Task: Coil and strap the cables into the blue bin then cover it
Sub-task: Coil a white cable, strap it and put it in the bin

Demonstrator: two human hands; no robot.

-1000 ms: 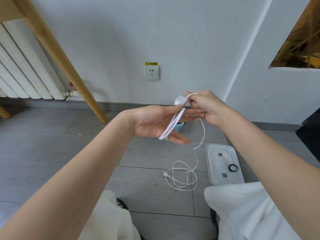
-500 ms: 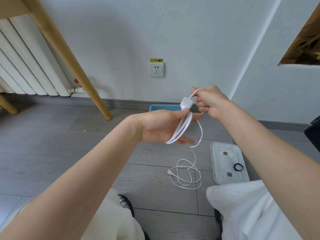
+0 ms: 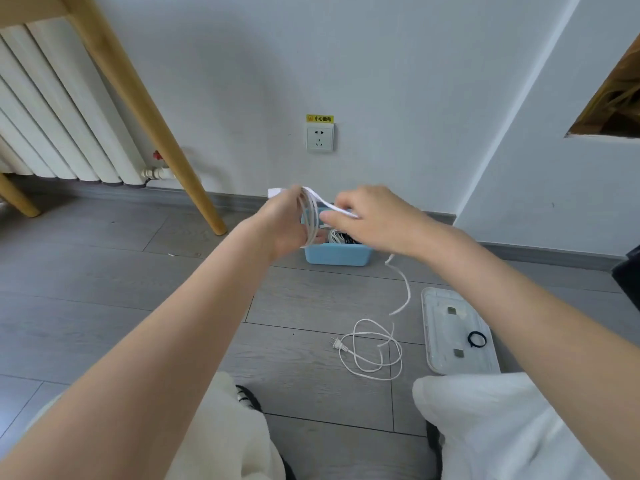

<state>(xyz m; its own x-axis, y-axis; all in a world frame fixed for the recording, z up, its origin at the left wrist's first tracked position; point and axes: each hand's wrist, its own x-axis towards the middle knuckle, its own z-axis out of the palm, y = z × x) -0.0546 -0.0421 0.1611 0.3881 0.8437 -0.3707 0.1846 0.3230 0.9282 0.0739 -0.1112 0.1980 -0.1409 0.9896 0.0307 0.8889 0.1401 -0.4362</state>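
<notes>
My left hand (image 3: pixel 282 225) holds several loops of a white cable (image 3: pixel 311 216) wound around its palm, the white adapter end sticking out at the top. My right hand (image 3: pixel 372 220) pinches the same cable a little to the right and leads it across. The rest of the cable trails down to a loose pile (image 3: pixel 372 349) on the floor, plug at its left. Behind both hands stands the blue bin (image 3: pixel 337 256) with coiled cables inside, partly hidden. A clear lid (image 3: pixel 450 332) lies flat at the right with a black strap (image 3: pixel 477 339) on it.
A wooden table leg (image 3: pixel 152 123) slants down at the left, with a white radiator (image 3: pixel 59 119) behind it. A wall socket (image 3: pixel 320 137) sits above the bin. My knees in white trousers (image 3: pixel 491 424) fill the bottom edge. A dark object (image 3: pixel 628 275) is at the far right.
The view has tilted down and both hands have moved away from me, over the blue bin. More cable is wound on my left hand, and the floor pile has lost slack.
</notes>
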